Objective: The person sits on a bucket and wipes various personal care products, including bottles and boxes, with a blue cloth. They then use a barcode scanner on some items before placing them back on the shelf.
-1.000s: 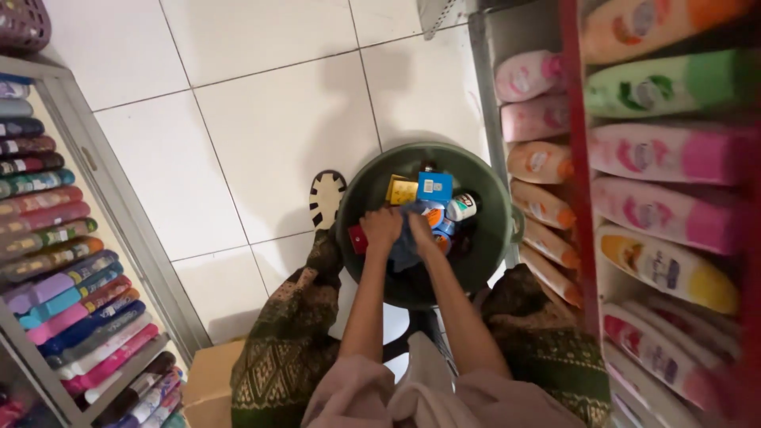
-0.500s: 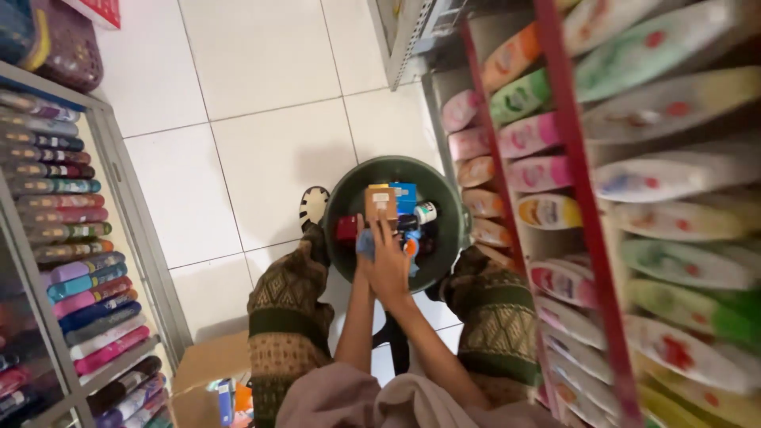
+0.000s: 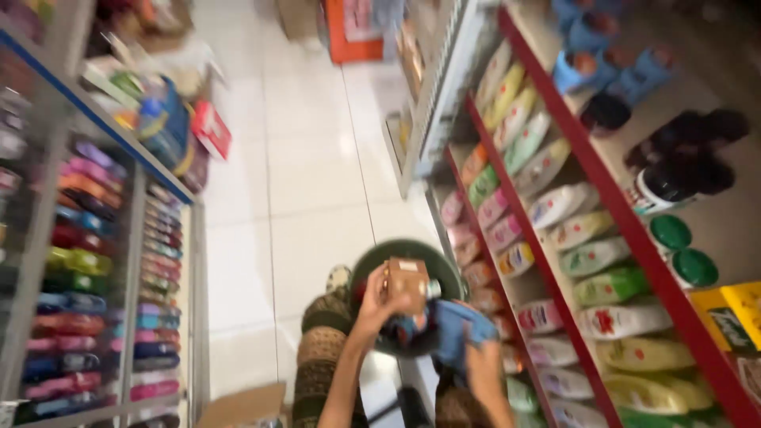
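Fingers of my left hand [image 3: 379, 305] are closed around a small brown box [image 3: 404, 279], lifted just above the dark green bucket [image 3: 444, 265] that sits on the floor between my knees. My right hand [image 3: 476, 353] grips a blue packet [image 3: 456, 329] at the bucket's near rim, fingers wrapped on it, though the blur hides how tightly. More small goods lie in the bucket under both hands. Beside me to the right, red-edged shelves [image 3: 602, 190] carry rows of pink, green and yellow pouches [image 3: 590, 254]; to the left, a rack [image 3: 119, 261] holds stacked colourful packs. White floor tiles [image 3: 309, 182] run up the aisle ahead.
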